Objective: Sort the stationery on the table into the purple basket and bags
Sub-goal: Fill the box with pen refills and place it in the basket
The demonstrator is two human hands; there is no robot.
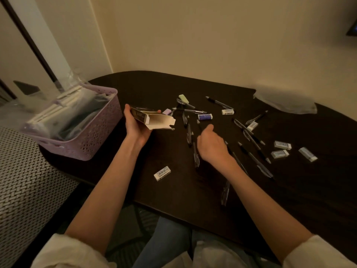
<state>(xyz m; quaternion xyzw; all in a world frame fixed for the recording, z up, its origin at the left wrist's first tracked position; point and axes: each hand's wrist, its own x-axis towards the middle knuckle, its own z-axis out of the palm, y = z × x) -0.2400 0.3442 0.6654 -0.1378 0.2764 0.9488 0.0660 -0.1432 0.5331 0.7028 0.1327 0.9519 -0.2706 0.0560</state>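
On the dark table (173, 190) before me, pens and erasers lie scattered, waiting to be sorted. My left hand (135, 125) grips a small cardboard box (152, 118), fingers curled round its closed end, and holds it raised over the table with its open flaps pointing right, toward the loose items, I judge so that pens can be slid straight in. My right hand (211, 145) hovers low over the pens (251, 144), back to the camera, thumb up and fingers loosely curled under; I cannot tell whether it is pinching anything, since the fingertips are hidden behind the hand. Several black pens lie fanned out beneath and to the right of it, some crossing one another. White erasers (282, 145) sit in a loose group at the far right, and one lone eraser (162, 173) lies near the table's front edge, between my forearms. A purple-sleeved eraser (205, 117) and a pale green one (183, 99) rest farther back among more pens. The purple basket (87, 140) stands on the table's left end, just beside my left hand, already holding what look like plastic bags and white items. A clear bag (286, 103) lies flat at the far right edge, well apart from both hands.
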